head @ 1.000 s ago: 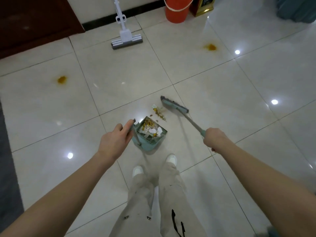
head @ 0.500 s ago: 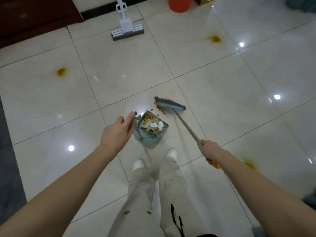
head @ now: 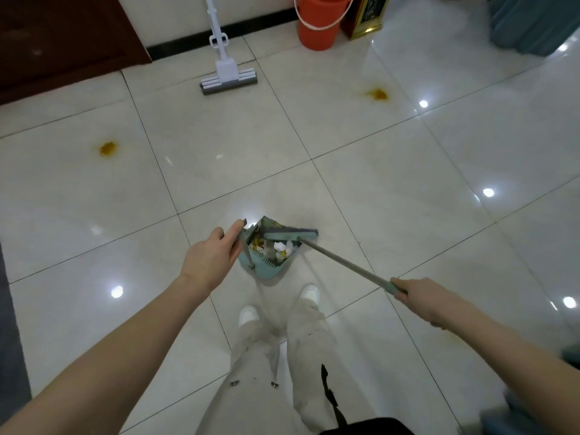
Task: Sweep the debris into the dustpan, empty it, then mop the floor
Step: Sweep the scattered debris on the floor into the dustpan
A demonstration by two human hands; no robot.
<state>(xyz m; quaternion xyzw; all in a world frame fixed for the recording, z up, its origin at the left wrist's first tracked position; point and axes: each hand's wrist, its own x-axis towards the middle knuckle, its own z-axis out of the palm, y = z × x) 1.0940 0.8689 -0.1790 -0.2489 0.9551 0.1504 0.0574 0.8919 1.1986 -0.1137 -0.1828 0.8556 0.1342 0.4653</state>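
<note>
Fingers of the left hand (head: 211,256) wrap around the upright handle of the dustpan (head: 270,267), thumb lying along its top end, so the pan sits just right of and below that grip, tilted on the pale floor (head: 392,189) in front of two white shoes (head: 309,292). Debris (head: 277,248), white scraps mixed with yellow bits, lies inside the pan behind its comb teeth. Across the pan's open mouth rests the broom (head: 290,235), its teal head touching the front lip. Its grey shaft runs down and right to the right hand (head: 420,298), whose fingers are curled tight around the teal grip.

Half a second ago the broom head stood on the tile just beyond the pan, with a small scatter of yellow crumbs in front of it; now the head sits over the pan mouth and that patch of tile shows no crumbs. The right hand has drawn further out to the right.

Beyond, a sponge mop (head: 228,77) leans by the wall, an orange bucket (head: 318,22) to its right, and yellow stains (head: 107,148) mark the tiles.
</note>
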